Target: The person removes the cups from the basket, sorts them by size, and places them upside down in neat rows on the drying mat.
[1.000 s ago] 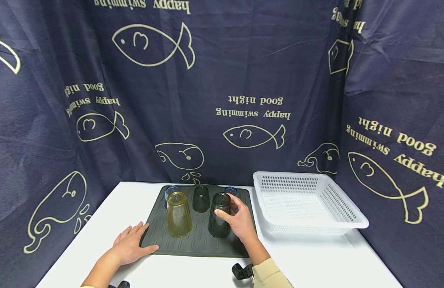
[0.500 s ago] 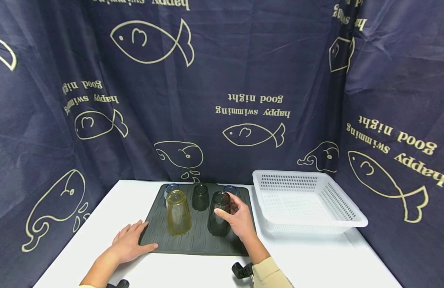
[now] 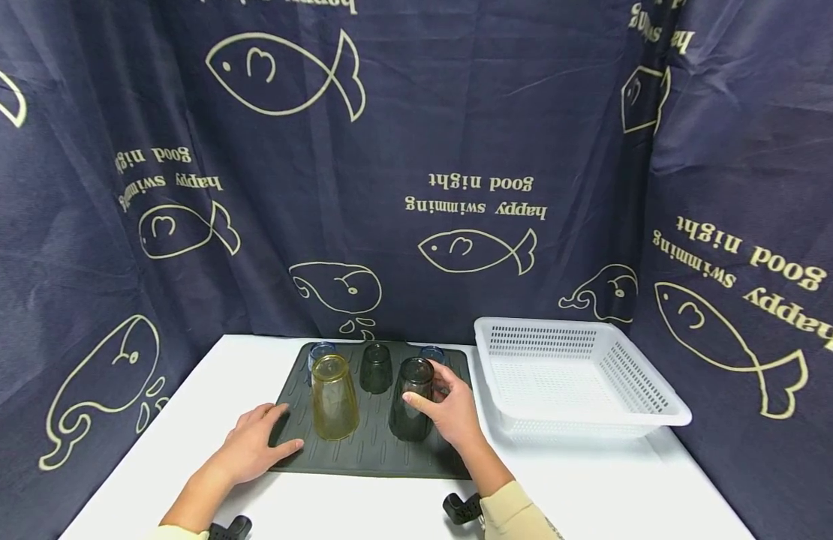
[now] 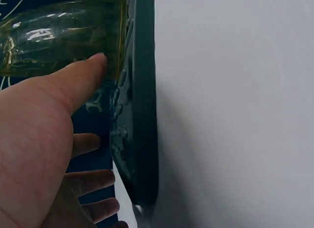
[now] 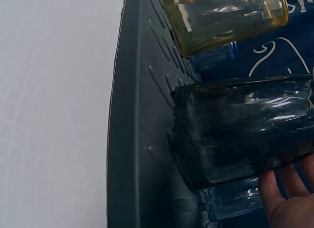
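A tall dark grey glass point(image 3: 408, 421) stands upside down on the black drying mat point(image 3: 369, 461). My right hand point(image 3: 455, 411) grips it from the right side, thumb in front and fingers toward the back; the right wrist view shows its rim at the mat. To its left is a tall yellow glass point(image 3: 335, 409), also mouth down. My left hand point(image 3: 253, 444) is over the mat's left edge with fingers spread, holding nothing. In the left wrist view its thumb point(image 4: 88, 76) overlaps the yellow glass.
Behind the tall glasses are a short dark glass point(image 3: 376, 373) and two blue glasses, one left point(image 3: 321, 350) and one right point(image 3: 432, 353), partly hidden. A white perforated basket point(image 3: 492, 386) stands right of the mat. A navy curtain point(image 3: 403, 307) closes off the back.
My left hand has shifted slightly right and inward over the mat's edge, toward the yellow glass. The right hand keeps its grip on the dark glass, which has not visibly moved.
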Available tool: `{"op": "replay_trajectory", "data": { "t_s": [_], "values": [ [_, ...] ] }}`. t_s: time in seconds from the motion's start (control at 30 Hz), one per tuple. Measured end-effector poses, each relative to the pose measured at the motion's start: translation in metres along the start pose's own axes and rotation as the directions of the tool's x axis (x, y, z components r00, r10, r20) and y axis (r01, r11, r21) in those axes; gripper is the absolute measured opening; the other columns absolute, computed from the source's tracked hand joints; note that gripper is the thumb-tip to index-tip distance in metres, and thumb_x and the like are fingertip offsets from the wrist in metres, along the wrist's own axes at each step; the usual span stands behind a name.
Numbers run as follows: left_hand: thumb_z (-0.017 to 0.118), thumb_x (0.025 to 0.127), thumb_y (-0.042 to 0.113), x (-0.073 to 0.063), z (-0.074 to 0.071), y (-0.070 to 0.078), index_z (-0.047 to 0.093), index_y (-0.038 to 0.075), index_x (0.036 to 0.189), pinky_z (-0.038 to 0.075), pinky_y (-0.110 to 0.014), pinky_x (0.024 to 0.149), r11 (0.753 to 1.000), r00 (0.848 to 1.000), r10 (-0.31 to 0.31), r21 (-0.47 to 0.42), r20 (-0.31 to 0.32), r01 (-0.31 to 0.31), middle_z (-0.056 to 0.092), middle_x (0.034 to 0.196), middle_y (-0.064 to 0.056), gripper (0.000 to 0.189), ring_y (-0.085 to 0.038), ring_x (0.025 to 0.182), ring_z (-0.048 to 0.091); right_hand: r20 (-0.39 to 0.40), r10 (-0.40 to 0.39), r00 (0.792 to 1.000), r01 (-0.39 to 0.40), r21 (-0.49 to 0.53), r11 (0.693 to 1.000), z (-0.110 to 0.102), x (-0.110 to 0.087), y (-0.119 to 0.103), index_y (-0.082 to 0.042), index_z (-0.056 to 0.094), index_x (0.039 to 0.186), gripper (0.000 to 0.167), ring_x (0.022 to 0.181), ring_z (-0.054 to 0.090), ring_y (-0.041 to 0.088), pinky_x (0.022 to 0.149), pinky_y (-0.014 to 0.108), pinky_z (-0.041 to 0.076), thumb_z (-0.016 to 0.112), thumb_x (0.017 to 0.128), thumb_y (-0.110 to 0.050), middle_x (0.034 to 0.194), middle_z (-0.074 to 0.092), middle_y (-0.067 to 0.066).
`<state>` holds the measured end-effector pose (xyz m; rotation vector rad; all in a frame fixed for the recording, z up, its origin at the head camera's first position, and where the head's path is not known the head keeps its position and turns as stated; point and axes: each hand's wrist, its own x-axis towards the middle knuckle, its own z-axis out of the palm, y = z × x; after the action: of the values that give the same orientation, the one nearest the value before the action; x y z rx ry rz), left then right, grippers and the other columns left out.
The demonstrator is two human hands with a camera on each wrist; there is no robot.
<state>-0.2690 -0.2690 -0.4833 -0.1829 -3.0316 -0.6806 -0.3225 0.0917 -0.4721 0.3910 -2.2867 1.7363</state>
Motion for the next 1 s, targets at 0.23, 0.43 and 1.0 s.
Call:
{"op": "replay_trajectory", "data": {
  "t_s": [0.23,0.43,1.0],
  "values": [
    [0.073,0.091,0.049,0.002,-0.003,0.003,0.048,-0.001,0.148,0.037,-0.078,0.1,1.0,0.998,0.022,0.009,-0.055,-0.022,0.043,0.148,-0.037,0.08,-0.063,0.136,0.038,0.043,-0.026,0.999,0.028,-0.048,0.998,-0.003,-0.003,-0.003,-0.021,0.061,0.141,0.07,0.113,0.066,0.024,0.101,0.05,0.055,0.09,0.079,-0.031,0.121,0.072,0.004],
    [0.073,0.093,0.044,0.007,-0.004,0.002,0.05,-0.002,0.146,0.04,-0.076,0.099,0.998,0.991,0.067,0.013,-0.118,-0.066,0.048,0.145,-0.034,0.074,-0.06,0.133,0.042,0.076,-0.048,0.996,0.054,-0.068,0.996,-0.005,-0.001,-0.002,-0.02,0.06,0.142,0.071,0.113,0.067,0.025,0.098,0.049,0.057,0.09,0.079,-0.031,0.122,0.072,0.005],
    [0.074,0.093,0.019,0.045,-0.024,-0.005,0.058,-0.004,0.134,0.044,-0.063,0.106,0.974,0.895,0.225,0.083,-0.386,-0.209,0.06,0.13,-0.028,0.05,-0.051,0.125,0.052,0.175,-0.057,0.983,0.056,0.006,0.998,-0.063,0.013,-0.03,-0.009,0.059,0.142,0.061,0.132,0.058,0.041,0.104,0.034,0.055,0.084,0.087,-0.02,0.145,0.061,0.013]
  ]
}}
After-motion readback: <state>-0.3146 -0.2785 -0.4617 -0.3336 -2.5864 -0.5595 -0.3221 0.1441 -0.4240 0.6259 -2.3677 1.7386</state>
